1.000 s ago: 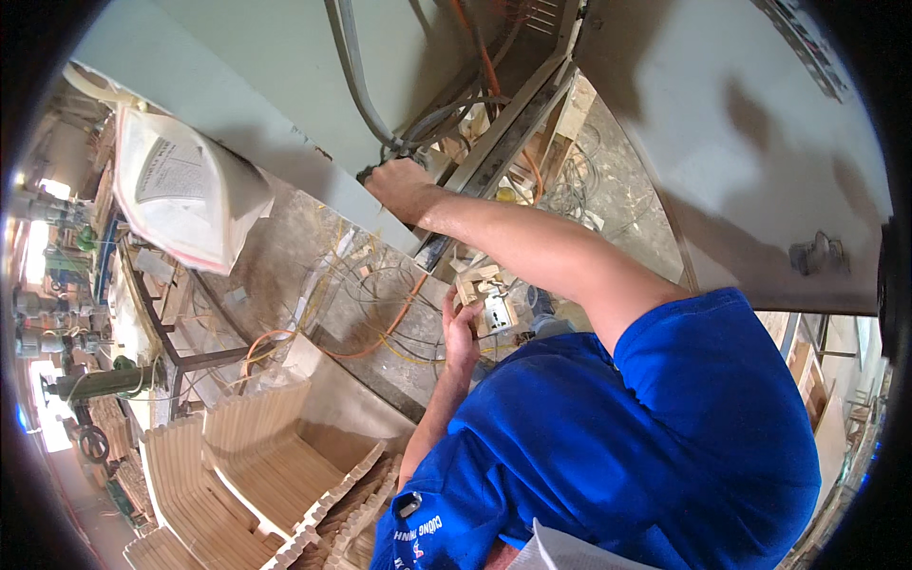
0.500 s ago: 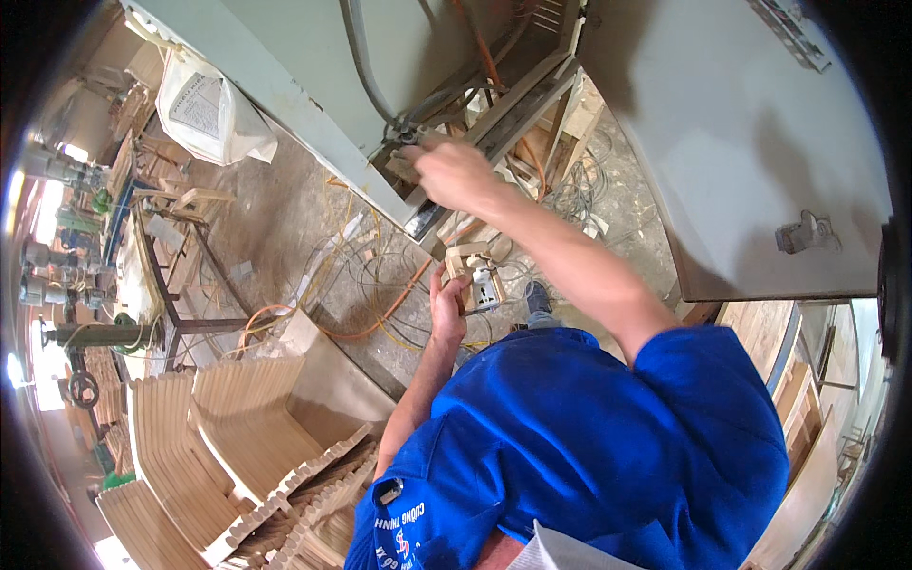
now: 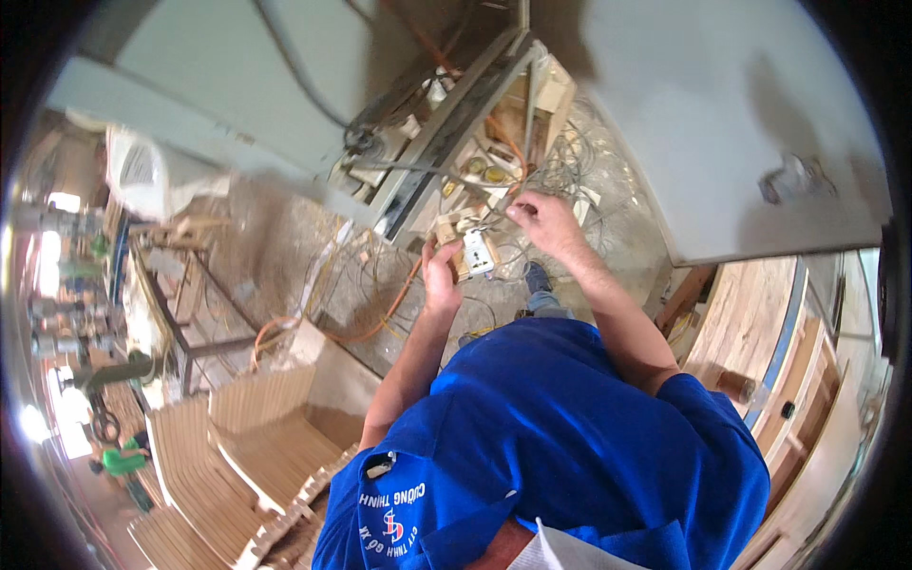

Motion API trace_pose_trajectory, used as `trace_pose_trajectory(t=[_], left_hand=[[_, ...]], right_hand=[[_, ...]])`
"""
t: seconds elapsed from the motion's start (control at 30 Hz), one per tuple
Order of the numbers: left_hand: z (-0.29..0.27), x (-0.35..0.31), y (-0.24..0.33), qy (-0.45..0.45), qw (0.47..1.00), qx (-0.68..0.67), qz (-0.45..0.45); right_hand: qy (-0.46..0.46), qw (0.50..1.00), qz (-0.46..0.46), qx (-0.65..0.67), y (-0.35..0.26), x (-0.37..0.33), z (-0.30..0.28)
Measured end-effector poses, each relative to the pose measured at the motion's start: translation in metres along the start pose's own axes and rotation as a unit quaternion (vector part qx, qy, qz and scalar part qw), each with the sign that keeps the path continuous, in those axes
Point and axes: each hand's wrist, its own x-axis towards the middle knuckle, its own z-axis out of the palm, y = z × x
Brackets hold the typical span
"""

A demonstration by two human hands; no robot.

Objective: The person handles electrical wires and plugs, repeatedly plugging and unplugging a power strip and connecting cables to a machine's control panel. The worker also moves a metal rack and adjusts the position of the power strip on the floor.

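My left hand (image 3: 440,277) is closed around the edge of a white power socket (image 3: 479,253), which has pieces of light wood beside it. Just right of and above the socket, my right hand (image 3: 551,226) has its fingers pinched together. A grey cable (image 3: 427,169) runs from the bottom of the cabinet to these fingertips, and they seem closed on its end. Exactly what sits between the fingertips is too small to make out.
An open grey metal cabinet (image 3: 218,66) stands ahead, its door (image 3: 693,142) swung out on the right. Tangled wires (image 3: 579,171) and an orange cable (image 3: 404,299) lie on the floor. Stacked curved wooden parts (image 3: 256,418) are at lower left, wooden boards (image 3: 746,323) at right.
My right hand has come down and right from the cabinet's lower corner to beside the socket, drawing the grey cable across. My left hand stays at the socket.
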Motion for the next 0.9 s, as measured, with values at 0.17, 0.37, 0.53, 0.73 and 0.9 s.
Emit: trace_pose_trajectory(t=[0.17,0.37,0.53,0.73,0.9], left_hand=[[0.012,0.007,0.0,-0.041,0.999,0.03,-0.009],[-0.056,0.03,-0.023,-0.027,0.996,0.088,-0.008],[-0.081,0.022,-0.035,0.017,0.998,0.063,0.012],[-0.095,0.03,-0.051,0.02,1.0,0.015,0.004],[-0.151,0.036,-0.052,-0.001,0.999,0.023,-0.031]], right_hand=[[0.048,0.997,0.005,0.066,0.039,-0.019,-0.007],[0.258,0.706,0.27,0.602,0.14,-0.071,-0.014],[0.528,0.575,0.157,0.605,0.136,-0.096,-0.058],[0.393,0.664,0.018,0.636,0.174,-0.139,-0.058],[0.188,0.728,0.043,0.658,0.134,-0.142,-0.044]])
